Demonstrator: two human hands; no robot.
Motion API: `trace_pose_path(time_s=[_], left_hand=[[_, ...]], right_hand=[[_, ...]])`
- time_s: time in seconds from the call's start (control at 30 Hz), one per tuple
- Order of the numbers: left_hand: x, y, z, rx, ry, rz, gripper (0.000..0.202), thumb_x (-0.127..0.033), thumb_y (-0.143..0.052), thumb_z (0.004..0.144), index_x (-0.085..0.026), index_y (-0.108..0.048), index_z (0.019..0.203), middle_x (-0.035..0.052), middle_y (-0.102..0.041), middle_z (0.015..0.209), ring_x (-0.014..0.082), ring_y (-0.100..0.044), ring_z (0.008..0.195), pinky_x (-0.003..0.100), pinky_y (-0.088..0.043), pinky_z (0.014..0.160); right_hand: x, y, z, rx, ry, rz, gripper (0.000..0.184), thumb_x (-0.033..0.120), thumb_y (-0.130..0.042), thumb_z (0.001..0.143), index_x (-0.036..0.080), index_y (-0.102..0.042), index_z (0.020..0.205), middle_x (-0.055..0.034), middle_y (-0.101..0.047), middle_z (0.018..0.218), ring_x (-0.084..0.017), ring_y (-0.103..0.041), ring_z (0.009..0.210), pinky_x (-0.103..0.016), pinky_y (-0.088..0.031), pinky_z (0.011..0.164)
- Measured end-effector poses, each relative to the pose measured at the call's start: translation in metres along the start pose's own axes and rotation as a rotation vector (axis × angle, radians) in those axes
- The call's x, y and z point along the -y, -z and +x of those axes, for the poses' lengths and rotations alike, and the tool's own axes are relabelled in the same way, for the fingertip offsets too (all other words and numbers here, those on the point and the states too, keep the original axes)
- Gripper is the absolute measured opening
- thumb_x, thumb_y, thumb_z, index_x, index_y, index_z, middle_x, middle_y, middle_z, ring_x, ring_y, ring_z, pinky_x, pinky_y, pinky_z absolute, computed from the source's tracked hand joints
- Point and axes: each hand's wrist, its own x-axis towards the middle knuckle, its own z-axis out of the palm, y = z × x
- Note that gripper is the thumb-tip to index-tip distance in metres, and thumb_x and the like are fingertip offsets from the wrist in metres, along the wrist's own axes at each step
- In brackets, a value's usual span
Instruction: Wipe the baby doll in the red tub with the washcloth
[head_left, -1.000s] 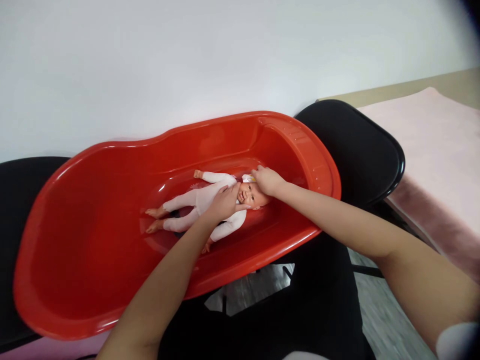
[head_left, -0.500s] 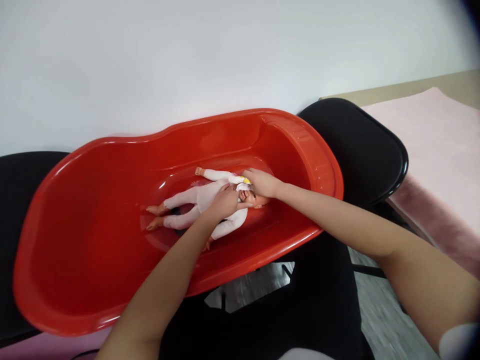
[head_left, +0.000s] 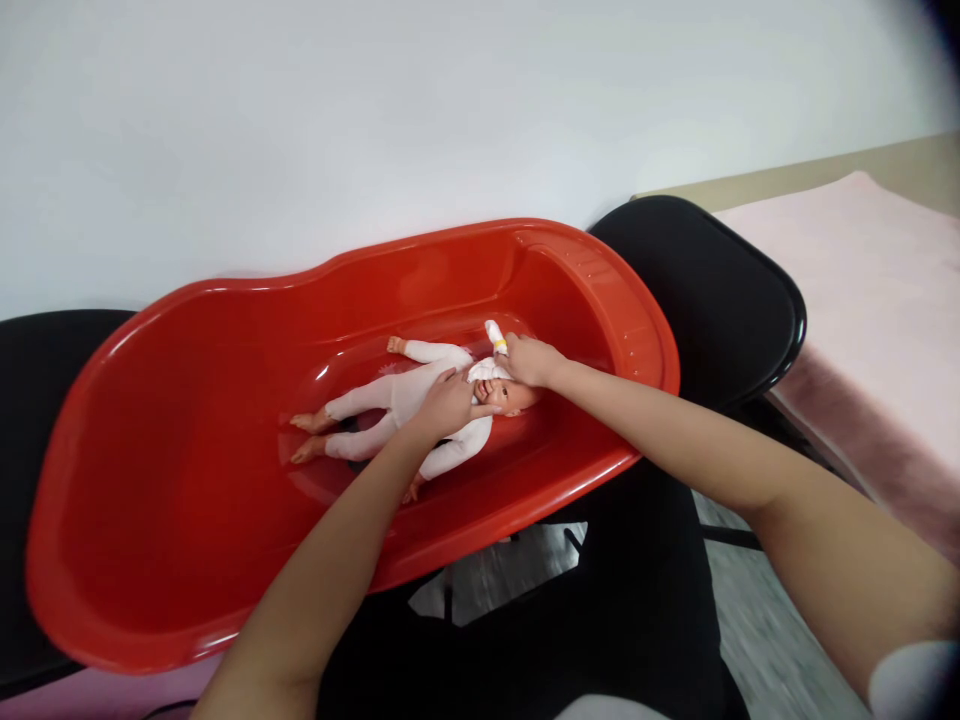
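Observation:
A baby doll [head_left: 414,393] with a white cloth body lies on its back in a red baby bathtub [head_left: 172,450]. Its head points right and its bare feet point left. My left hand [head_left: 448,405] rests on the doll's upper chest, thumb apart from the fingers and stretched toward the chin. At the doll's head, my right hand [head_left: 531,360] is closed on a white cloth [head_left: 491,371] with a yellow band. One end of this cloth sticks up above my fingers; the other lies against the doll's face. My right fingertips are partly hidden.
Black chair seats [head_left: 697,290] stand at both ends of the tub. A pink cover [head_left: 870,290] lies on a surface at the right. The pale wall [head_left: 300,130] runs behind the tub, and grey floor [head_left: 757,590] shows below.
My right hand has shifted slightly, and the banded end of the cloth now stands up above it. My left hand stays on the doll's chest.

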Motion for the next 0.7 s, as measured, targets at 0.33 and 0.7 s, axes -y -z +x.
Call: trace_pose_path(time_s=[0.33, 0.7], left_hand=[[0.005, -0.009, -0.002, -0.063, -0.021, -0.050, 0.068, -0.040, -0.080, 0.103, -0.011, -0.059, 0.160, 0.0205, -0.058, 0.169, 0.0371, -0.051, 0.159, 0.047, -0.028, 0.138], [0.008, -0.010, 0.000, -0.052, -0.026, -0.061, 0.052, -0.036, -0.073, 0.105, -0.014, -0.059, 0.149, 0.0201, -0.070, 0.152, 0.0358, -0.062, 0.148, 0.049, -0.037, 0.131]], right_hand=[[-0.004, -0.003, -0.001, 0.037, 0.267, -0.087, 0.052, 0.058, -0.045, 0.118, 0.015, -0.062, 0.142, -0.0202, -0.077, 0.137, -0.034, -0.076, 0.117, -0.035, -0.049, 0.084], [0.001, 0.007, -0.010, 0.111, 0.394, -0.142, 0.034, 0.042, -0.058, 0.113, 0.016, -0.065, 0.134, -0.0178, -0.074, 0.141, -0.032, -0.071, 0.125, -0.036, -0.050, 0.094]])
